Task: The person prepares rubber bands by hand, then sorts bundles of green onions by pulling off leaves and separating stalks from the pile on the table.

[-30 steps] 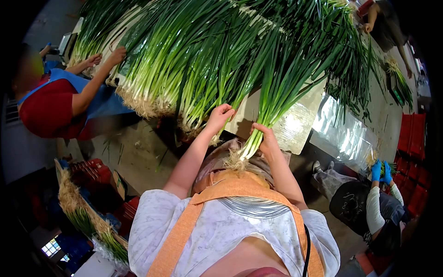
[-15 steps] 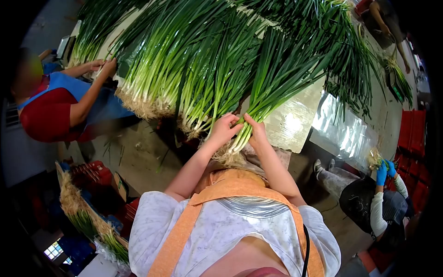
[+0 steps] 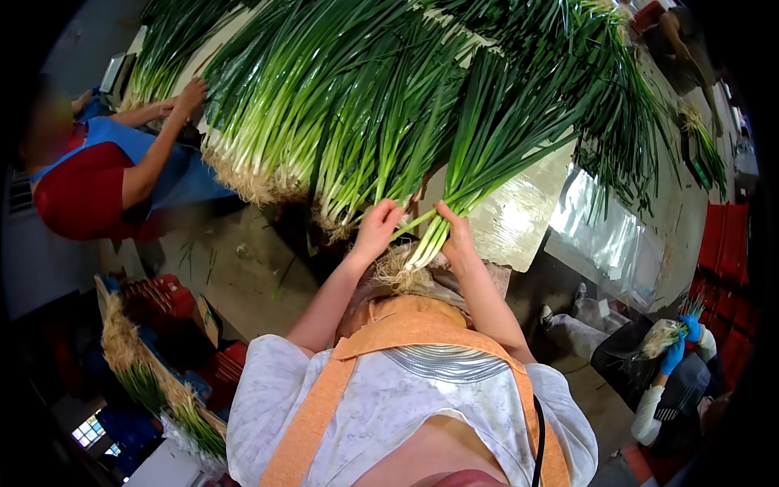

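A bunch of green onions (image 3: 471, 183) slants up and right from my hands, its white stems and roots pointing toward my apron. My right hand (image 3: 456, 230) is closed round the bunch above its white ends. At its left, my left hand (image 3: 380, 226) has its fingers curled beside a stalk that angles out of the bunch; whether it grips that stalk is hidden. The large pile of green onions (image 3: 276, 122) lies on the table just beyond my left hand, roots toward me.
A person in a blue apron (image 3: 122, 174) works at the left. Another person's blue-gloved hands (image 3: 680, 345) hold a bagged bunch at the right. Metal sheets (image 3: 519, 215) lie on the table. Red crates (image 3: 722, 252) stand at right; more onions (image 3: 154, 381) lie lower left.
My left hand has come to the bunch from the left pile and moved slightly back leftward. My right hand has shifted a little up the stems. The gloved person has turned with a bagged bunch.
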`<action>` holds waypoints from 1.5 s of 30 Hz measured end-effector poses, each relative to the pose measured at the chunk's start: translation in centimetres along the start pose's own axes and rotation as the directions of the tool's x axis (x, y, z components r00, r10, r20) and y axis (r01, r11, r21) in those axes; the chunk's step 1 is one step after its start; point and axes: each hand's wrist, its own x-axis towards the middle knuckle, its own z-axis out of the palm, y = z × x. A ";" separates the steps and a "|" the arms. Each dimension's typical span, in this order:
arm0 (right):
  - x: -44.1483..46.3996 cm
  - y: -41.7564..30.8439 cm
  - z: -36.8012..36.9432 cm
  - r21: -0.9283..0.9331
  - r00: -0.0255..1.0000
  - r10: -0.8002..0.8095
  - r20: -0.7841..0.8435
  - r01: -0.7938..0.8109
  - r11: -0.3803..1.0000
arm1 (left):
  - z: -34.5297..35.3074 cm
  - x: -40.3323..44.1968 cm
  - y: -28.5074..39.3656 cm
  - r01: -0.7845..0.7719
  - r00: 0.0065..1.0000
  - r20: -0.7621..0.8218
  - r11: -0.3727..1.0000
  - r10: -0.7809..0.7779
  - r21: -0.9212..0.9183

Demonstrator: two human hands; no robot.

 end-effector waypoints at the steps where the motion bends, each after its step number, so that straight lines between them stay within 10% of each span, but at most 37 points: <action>1: 0.2 0.1 -0.3 -0.007 1.000 -0.020 0.007 0.020 1.000 | -0.5 -0.7 2.0 0.028 0.997 -0.075 0.996 -0.034 -0.087; 14: 0.4 -0.6 -2.3 0.077 0.998 -0.070 0.009 0.069 0.995 | -13.0 -6.6 -2.2 -0.083 0.512 -0.820 0.936 -0.256 -0.343; 16: 0.1 -0.9 -2.3 0.017 0.995 -0.098 0.003 0.098 0.995 | -13.5 -7.7 -3.5 0.216 0.709 -0.626 0.945 -0.325 -0.245; 18: 0.1 -1.0 -2.8 -0.028 0.995 -0.093 0.020 0.094 0.995 | -13.4 -7.4 -7.9 0.179 0.830 -0.539 0.984 -0.144 0.013; 22: -0.7 -1.6 -2.0 -0.040 0.995 -0.093 0.020 0.093 0.995 | -9.4 -4.4 -3.0 -0.010 0.704 -0.522 0.741 0.482 0.671; 24: -0.8 -1.6 -2.1 -0.052 0.995 -0.097 0.017 0.098 0.994 | -7.5 -2.3 -2.2 -0.172 0.853 -0.291 0.758 0.434 0.629; 26: -1.0 -1.7 -2.2 -0.071 0.996 -0.093 0.013 0.094 0.993 | -4.7 -0.6 1.5 0.037 0.993 -0.120 0.944 0.003 0.329; 29: -2.0 -2.3 -2.4 -0.092 0.995 -0.102 0.002 0.102 0.990 | -2.9 1.9 1.3 0.228 0.965 0.124 0.972 -0.233 0.051; 34: -2.1 -2.4 -3.1 -0.097 0.995 -0.102 0.003 0.101 0.990 | -1.4 -1.0 2.2 0.133 0.952 0.282 0.990 -0.116 -0.042; 45: -0.4 -0.6 -0.2 -0.023 0.995 -0.048 0.092 0.050 0.998 | 0.2 -5.0 3.6 -0.137 0.979 0.199 0.838 0.035 0.528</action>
